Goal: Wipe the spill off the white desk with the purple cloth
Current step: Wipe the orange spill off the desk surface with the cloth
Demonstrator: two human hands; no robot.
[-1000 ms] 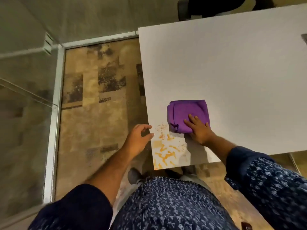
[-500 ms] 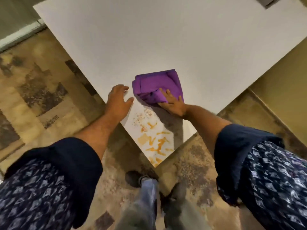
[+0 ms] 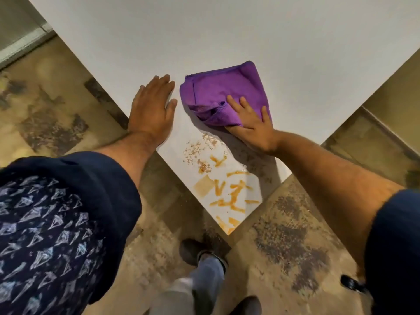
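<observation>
A folded purple cloth (image 3: 218,92) lies on the white desk (image 3: 204,30), just beyond the spill. My right hand (image 3: 252,128) rests on the cloth's near edge, fingers spread on top and the thumb tucked at the fold. My left hand (image 3: 151,110) lies flat and open on the desk's left edge, a little left of the cloth and apart from it. The spill (image 3: 227,187) is a patch of orange streaks and smears on the desk's near corner, with brown crumbs (image 3: 197,148) between it and the cloth.
The desk's corner (image 3: 228,233) points toward me, with both edges falling off to a patterned brown floor (image 3: 291,242). My legs and a dark shoe (image 3: 193,251) stand right below the corner. A pale baseboard (image 3: 22,46) runs at the upper left.
My left hand has come from beside the desk edge to lie flat on the desk next to the cloth. The right hand stays on the cloth. The view has turned, so the corner points toward me.
</observation>
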